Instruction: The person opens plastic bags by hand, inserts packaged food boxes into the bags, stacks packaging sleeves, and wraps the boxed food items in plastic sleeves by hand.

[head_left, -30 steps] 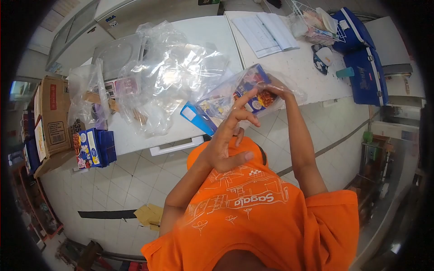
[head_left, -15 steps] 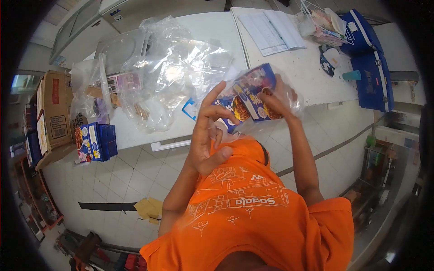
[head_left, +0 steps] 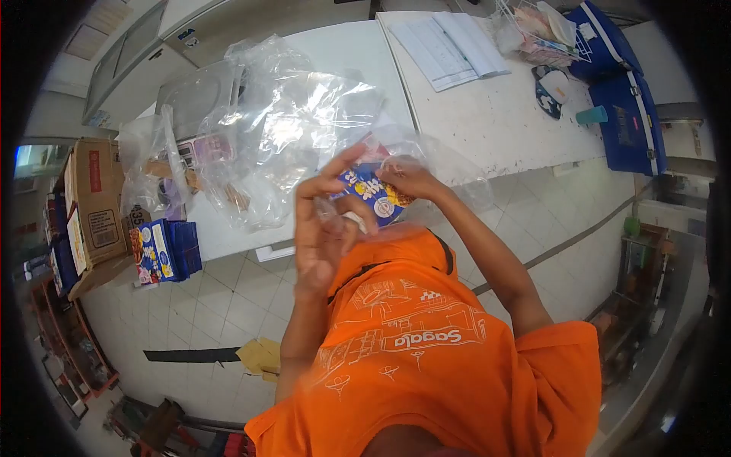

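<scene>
The right hand's (head_left: 409, 178) fingers pinch a blue box (head_left: 373, 199), seemingly inside the clear bag (head_left: 461, 171); left hand's (head_left: 324, 221) fingers curl, hold unclear. Stacked boxes (head_left: 169, 251) at bench's (head_left: 228, 241) near-left corner stand unbagged.

"Sagala" on shirt (head_left: 434, 373), "35" on carton (head_left: 100, 196)

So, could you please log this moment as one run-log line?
right hand: gripping blue box | left hand: curled near box, contact unclear | clear plastic: about box and right hand
</scene>
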Demonstrator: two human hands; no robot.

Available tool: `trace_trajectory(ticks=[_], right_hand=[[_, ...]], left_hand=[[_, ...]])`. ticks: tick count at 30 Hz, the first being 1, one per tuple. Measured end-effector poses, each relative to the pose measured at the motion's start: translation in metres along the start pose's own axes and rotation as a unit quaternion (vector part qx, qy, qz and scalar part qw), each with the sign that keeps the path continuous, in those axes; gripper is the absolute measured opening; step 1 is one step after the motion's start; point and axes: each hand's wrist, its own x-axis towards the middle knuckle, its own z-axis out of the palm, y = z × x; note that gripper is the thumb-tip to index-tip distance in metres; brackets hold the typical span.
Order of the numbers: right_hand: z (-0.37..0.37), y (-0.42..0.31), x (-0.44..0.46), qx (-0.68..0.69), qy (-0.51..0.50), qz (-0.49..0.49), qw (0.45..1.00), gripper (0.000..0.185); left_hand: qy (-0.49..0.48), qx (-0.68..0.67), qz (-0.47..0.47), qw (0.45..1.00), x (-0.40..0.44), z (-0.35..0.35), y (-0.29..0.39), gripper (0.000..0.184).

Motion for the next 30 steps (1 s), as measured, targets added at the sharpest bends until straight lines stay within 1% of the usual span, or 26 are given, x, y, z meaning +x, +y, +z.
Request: trace_trajectory(ticks=[2,3,4,5,6,7,10,12,13,15,16,17,19,20,22,23,25,26,29,30], right_hand=[[-0.006,-0.005,-0.022,-0.097,0.049,-0.028,0.994,0.055],[-0.01,-0.007,-0.036,-0.145,0.071,-0.043,0.986,0.052],[-0.016,-0.015,-0.056,-0.121,0.1,-0.057,0.986,0.052],[-0.026,-0.028,-0.077,-0.096,0.128,-0.07,0.985,0.052],[-0.035,-0.043,-0.1,-0.148,0.168,-0.116,0.968,0.057],[-0.045,-0.054,-0.116,-0.198,0.209,-0.16,0.944,0.063],[-0.061,-0.059,-0.13,-0.301,0.223,-0.113,0.92,0.067],[-0.072,-0.064,-0.128,-0.294,0.265,-0.151,0.906,0.067],[-0.077,-0.068,-0.129,-0.29,0.284,-0.17,0.898,0.066],[-0.083,-0.088,-0.139,-0.23,0.301,-0.176,0.908,0.062],[-0.084,-0.097,-0.146,-0.211,0.31,-0.173,0.911,0.06],[-0.085,-0.102,-0.152,-0.191,0.319,-0.17,0.913,0.058],[-0.092,-0.107,-0.161,-0.223,0.315,-0.193,0.902,0.046],[-0.096,-0.106,-0.163,-0.24,0.312,-0.205,0.896,0.041],[-0.101,-0.087,-0.153,-0.188,0.217,-0.125,0.95,0.029],[-0.101,-0.078,-0.145,-0.161,0.17,-0.086,0.968,0.024],[-0.092,-0.071,-0.132,-0.177,0.123,-0.085,0.973,0.024],[-0.085,-0.069,-0.126,-0.183,0.1,-0.083,0.974,0.028],[-0.056,-0.08,-0.078,-0.137,0.084,-0.049,0.986,0.037],[-0.046,-0.082,-0.061,-0.13,0.076,-0.033,0.988,0.039]], left_hand=[[0.034,-0.001,0.024,0.999,0.002,-0.008,0.015,0.09],[0.036,0.014,0.014,0.999,0.001,-0.014,0.021,0.091],[0.039,0.029,0.004,0.999,-0.001,-0.02,0.026,0.091],[0.042,0.044,-0.006,0.998,-0.003,-0.023,0.03,0.092],[0.074,0.043,-0.02,0.996,-0.005,-0.021,0.034,0.091],[0.08,0.055,-0.031,0.995,-0.004,-0.022,0.037,0.092],[0.092,0.09,-0.054,0.99,-0.002,-0.026,0.045,0.093],[0.102,0.117,-0.05,0.987,0.005,-0.029,0.045,0.094],[0.092,0.093,-0.039,0.991,0.01,-0.027,0.048,0.094],[0.073,0.044,-0.012,0.996,0.023,-0.022,0.054,0.094],[0.05,0.073,0.013,0.996,0.024,-0.02,0.053,0.09],[0.032,0.068,0.033,0.997,0.027,-0.02,0.053,0.088],[-0.002,0.059,0.072,0.996,0.03,-0.022,0.052,0.084],[0.01,0.062,0.038,0.997,0.031,-0.021,0.05,0.081],[0.03,0.068,-0.03,0.997,0.032,-0.021,0.045,0.076],[0.018,0.089,-0.048,0.995,0.031,-0.024,0.04,0.075],[-0.003,0.132,-0.086,0.987,0.025,-0.03,0.029,0.072],[-0.006,0.1,-0.089,0.991,0.027,-0.026,0.029,0.071],[-0.019,0.083,-0.097,0.992,0.037,-0.018,0.029,0.07],[-0.017,0.088,-0.101,0.991,0.039,-0.016,0.028,0.074]])
